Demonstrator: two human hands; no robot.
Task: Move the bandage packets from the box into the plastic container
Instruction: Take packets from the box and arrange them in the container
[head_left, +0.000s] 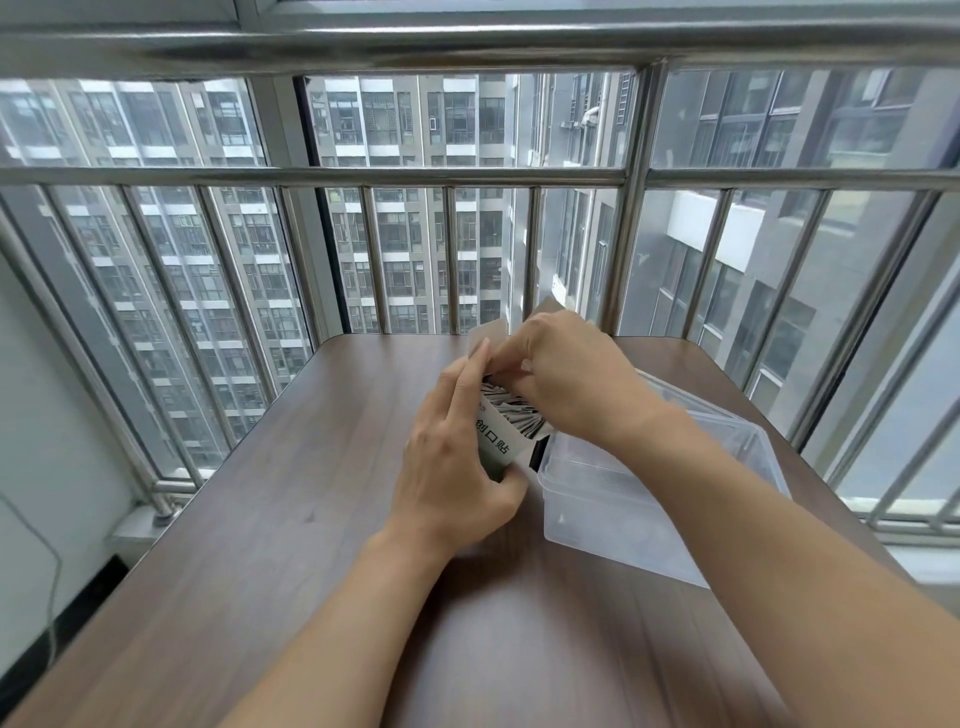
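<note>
While left hand (457, 467) grips box (496, 441), I see right hand (566, 379) pinching packets (511, 410); container (649, 499) looks empty, so barely started.

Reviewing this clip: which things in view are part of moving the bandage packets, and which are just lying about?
Part of the job:
- bandage box, gripped by the left hand
- bandage packets in the box
- right hand, fingers at the box's open top
- clear plastic container

Just there:
- wooden table
- metal window railing
- cable
</note>
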